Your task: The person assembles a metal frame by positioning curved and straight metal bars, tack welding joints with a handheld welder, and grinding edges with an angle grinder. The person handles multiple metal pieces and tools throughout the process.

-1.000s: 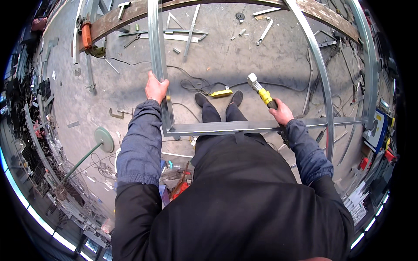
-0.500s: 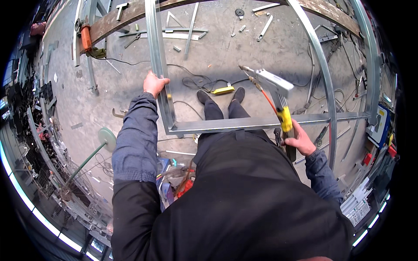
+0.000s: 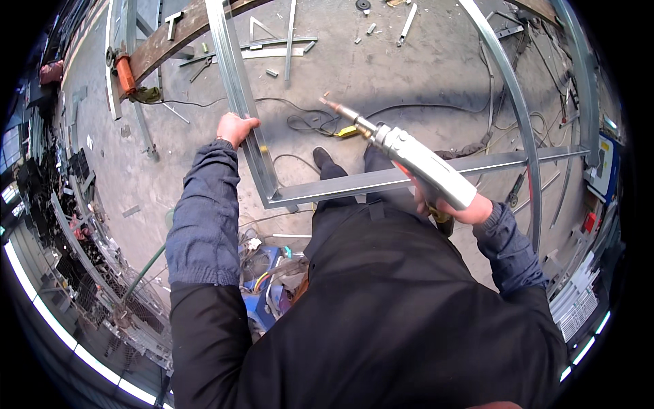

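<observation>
A rectangular frame of shiny metal tubing (image 3: 354,187) spans the space before me at waist height. My left hand (image 3: 236,129) is closed round its left upright, some way above the lower left corner. In my right hand (image 3: 469,210) is a silver handheld welding gun (image 3: 424,162) with a copper-coloured nozzle. The gun tilts up to the left above the frame's lower bar, and its tip hangs in open air, apart from the metal. My right fingers wrap its grip, which is partly hidden below the silver body.
A brown beam (image 3: 174,42) lies beneath the frame's far end, with an orange power tool (image 3: 125,75) on its left. Cables (image 3: 310,123) and metal offcuts are strewn over the concrete floor. Blue equipment (image 3: 262,310) stands at my left side, and a blue-white case (image 3: 601,163) lies far right.
The welding gun has swung round in my right hand, its long silver body now side-on and its nozzle farther left. My left hand keeps its hold on the upright.
</observation>
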Available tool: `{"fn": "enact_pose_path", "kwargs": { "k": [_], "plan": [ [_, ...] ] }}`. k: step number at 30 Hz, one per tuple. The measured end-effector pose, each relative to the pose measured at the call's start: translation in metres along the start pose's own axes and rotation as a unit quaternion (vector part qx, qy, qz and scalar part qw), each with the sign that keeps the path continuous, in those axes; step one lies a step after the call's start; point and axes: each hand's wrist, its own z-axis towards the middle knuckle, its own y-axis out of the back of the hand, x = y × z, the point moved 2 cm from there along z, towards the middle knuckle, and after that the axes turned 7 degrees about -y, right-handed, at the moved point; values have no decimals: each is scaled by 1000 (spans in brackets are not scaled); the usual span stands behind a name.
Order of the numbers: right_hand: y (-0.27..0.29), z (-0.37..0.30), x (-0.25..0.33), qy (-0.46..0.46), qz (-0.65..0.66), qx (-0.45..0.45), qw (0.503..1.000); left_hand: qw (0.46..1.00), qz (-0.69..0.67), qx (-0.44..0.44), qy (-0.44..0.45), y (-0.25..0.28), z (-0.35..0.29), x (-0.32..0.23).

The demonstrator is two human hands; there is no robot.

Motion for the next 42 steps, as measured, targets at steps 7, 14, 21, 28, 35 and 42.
{"fn": "enact_pose_path", "kwargs": {
  "k": [7,14,21,28,35,42],
  "plan": [
    [-68,62,-21,56,-136,-97,984,998,52,21,7,1,15,16],
    [-131,89,-75,-29,-22,-71,997,996,47,10,-70,-2,16,17],
    [-164,125,-100,-3,-54,-66,996,997,45,4,-69,-2,10,9],
    [-173,139,-88,-17,-75,-53,996,998,17,19,-60,-1,5,6],
    [-180,145,-91,-11,-76,-72,994,997,46,11,-66,2,4,2],
    [-174,153,-111,-7,-38,-62,997,996,70,20,-47,4,6,1]
  ]
}}
